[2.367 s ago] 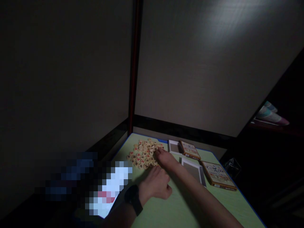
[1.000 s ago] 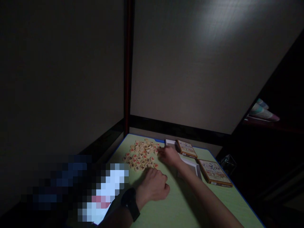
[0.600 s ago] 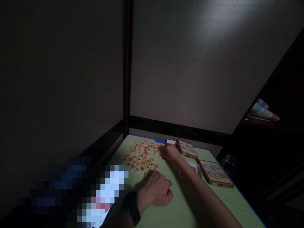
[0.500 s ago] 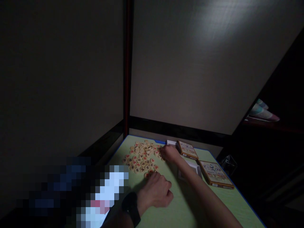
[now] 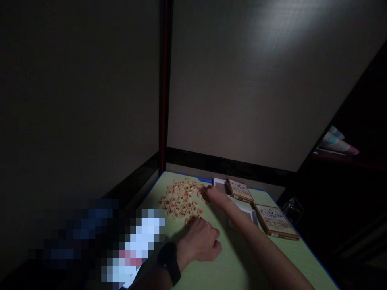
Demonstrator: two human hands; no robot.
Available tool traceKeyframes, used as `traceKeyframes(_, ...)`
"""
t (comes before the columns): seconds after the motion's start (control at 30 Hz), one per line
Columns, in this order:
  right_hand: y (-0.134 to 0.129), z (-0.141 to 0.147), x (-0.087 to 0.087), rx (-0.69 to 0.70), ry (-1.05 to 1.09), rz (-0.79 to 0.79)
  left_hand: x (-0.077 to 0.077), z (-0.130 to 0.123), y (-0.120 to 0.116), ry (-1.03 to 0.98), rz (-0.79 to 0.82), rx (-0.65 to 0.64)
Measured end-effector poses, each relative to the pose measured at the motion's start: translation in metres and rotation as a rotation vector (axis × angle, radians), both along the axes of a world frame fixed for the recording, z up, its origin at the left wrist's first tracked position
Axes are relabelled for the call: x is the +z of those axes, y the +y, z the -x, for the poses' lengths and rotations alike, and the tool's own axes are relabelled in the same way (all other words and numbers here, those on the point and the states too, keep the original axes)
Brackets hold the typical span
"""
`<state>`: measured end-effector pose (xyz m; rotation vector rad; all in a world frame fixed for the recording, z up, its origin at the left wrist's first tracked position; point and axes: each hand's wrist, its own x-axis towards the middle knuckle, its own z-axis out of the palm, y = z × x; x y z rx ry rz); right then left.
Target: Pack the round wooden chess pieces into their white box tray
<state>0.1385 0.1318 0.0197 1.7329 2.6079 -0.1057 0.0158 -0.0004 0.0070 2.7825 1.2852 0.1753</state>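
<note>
Many round wooden xiangqi pieces (image 5: 182,207) with red and black characters lie on the green table (image 5: 208,278), some heaped toward the back. My left hand (image 5: 202,241), with a dark watch at the wrist, rests at the near edge of the pieces. Its fingers are curled down over a few of them, and the fingertips are hidden. My right hand (image 5: 215,196) reaches to the right side of the spread. Its fingers are bent together against pieces there; whether one is gripped is hidden.
Two printed box lids (image 5: 275,220) lie at the table's right side, beside white open trays (image 5: 219,183). Walls (image 5: 236,88) close off the back and left. A blurred bright patch (image 5: 140,241) covers the lower left. Fabric (image 5: 338,143) sits on a dark shelf at right.
The whole view has shifted slightly to the right. My right hand has edged a little left against the pieces; my left hand stays almost where it was.
</note>
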Motion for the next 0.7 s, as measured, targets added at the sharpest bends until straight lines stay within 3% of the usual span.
traceKeyframes(0.2, -0.015, -0.014, 0.006, 0.022, 0.232, -0.045, 0.001, 0.000, 0.000, -0.003, 0.016, -0.004)
traceKeyframes(0.33, -0.030, -0.015, -0.008, 0.058, 0.377, -0.016, -0.002, 0.000, 0.001, 0.016, -0.005, -0.015)
traceKeyframes(0.5, -0.038, -0.006, -0.025, 0.079, 0.440, -0.021, -0.006, -0.003, -0.003, 0.014, -0.050, -0.065)
traceKeyframes(0.7, -0.037, 0.002, -0.026, 0.130, 0.416, -0.041, -0.006, -0.007, -0.006, 0.018, -0.015, -0.078)
